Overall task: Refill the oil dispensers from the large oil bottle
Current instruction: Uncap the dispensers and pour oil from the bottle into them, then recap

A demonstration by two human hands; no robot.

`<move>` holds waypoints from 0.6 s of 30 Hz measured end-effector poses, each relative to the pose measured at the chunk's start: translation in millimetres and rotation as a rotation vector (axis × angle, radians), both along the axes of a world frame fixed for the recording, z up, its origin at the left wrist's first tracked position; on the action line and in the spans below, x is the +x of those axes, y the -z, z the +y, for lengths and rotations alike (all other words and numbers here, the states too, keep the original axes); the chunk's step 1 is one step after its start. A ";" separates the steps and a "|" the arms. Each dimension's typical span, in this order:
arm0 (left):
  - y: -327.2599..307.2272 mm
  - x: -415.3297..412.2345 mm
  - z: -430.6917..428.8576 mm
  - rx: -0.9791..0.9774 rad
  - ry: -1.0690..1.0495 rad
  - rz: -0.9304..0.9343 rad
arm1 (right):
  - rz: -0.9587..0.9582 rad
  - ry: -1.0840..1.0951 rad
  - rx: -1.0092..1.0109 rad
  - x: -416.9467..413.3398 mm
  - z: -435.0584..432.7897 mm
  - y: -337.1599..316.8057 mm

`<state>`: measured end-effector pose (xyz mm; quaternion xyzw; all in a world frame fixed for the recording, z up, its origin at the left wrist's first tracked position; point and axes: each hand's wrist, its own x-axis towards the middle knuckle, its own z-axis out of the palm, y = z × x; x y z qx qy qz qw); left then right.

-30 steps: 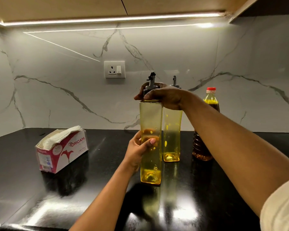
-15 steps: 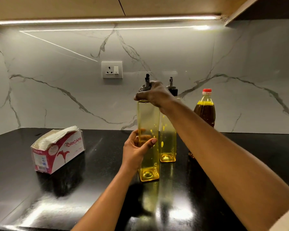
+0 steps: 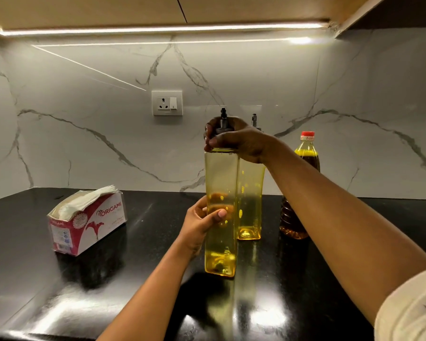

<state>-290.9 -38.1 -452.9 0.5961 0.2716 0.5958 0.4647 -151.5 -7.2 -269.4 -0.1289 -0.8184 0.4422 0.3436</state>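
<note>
Sitting at the left of the frame, a red-and-white tissue box point(image 3: 89, 220) lies on the glossy black bench point(image 3: 145, 254), turned at an angle, with white tissues bulging from its open top. Above and to its right, a white wall socket point(image 3: 167, 102) is set into the marbled backsplash, under a light strip running along the cabinet's underside.

Near the middle, the left hand point(image 3: 202, 222) reaches up from the lower edge. It is clamped on the mid-body of the near dispenser point(image 3: 220, 183), with the thumb across the front face and the fingers curled behind. This tall, square, yellow-tinted dispenser stands upright and holds only a shallow pool of oil at the bottom. Whether its base touches the bench cannot be told.

At its top, the right hand point(image 3: 239, 141) comes in from the lower right and closes its fingers around the dark spout cap point(image 3: 223, 124), whose nozzle pokes up above the knuckles.

Just behind and to the right stands the second dispenser point(image 3: 250, 200), upright on the bench and nearly empty, its spout partly hidden by the right hand.

Further right, near the backsplash, the large oil bottle point(image 3: 305, 153) stands with its red cap on, partly hidden by the right forearm. A pale sleeve point(image 3: 408, 308) fills the lower right corner.
</note>
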 end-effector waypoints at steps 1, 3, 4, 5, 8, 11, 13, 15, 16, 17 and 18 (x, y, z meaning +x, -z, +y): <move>1.2 -0.4 0.5 -0.006 0.029 0.003 | -0.023 -0.067 -0.038 2.4 2.7 -0.6; 1.4 -0.2 0.0 -0.007 0.040 0.012 | -0.087 -0.126 -0.066 5.8 6.9 -3.5; 1.3 0.8 -1.0 -0.005 0.026 0.015 | -0.121 -0.111 -0.058 8.3 8.1 -5.7; 1.3 2.2 -2.1 0.000 0.006 0.019 | -0.162 -0.078 -0.046 11.9 8.2 -8.4; 1.0 6.4 -6.4 0.027 -0.061 0.020 | -0.267 0.116 -0.048 27.6 -1.4 -19.4; 2.7 8.8 -7.7 0.039 -0.094 0.026 | -0.416 0.494 0.166 31.2 -29.1 -33.4; 3.4 9.4 -7.9 0.038 -0.097 0.029 | -0.626 0.686 0.340 21.0 -41.2 -40.3; 3.6 8.9 -8.0 0.037 -0.102 0.030 | -0.764 0.779 0.461 7.1 -46.8 -42.4; 3.8 8.4 -8.0 0.036 -0.105 0.029 | -0.788 0.810 0.480 2.1 -46.8 -43.1; 3.9 7.8 -7.9 0.037 -0.107 0.027 | -0.789 0.821 0.463 -0.9 -46.6 -44.4; 3.8 7.4 -8.1 0.037 -0.106 0.024 | -0.768 0.794 0.408 -1.2 -45.5 -46.6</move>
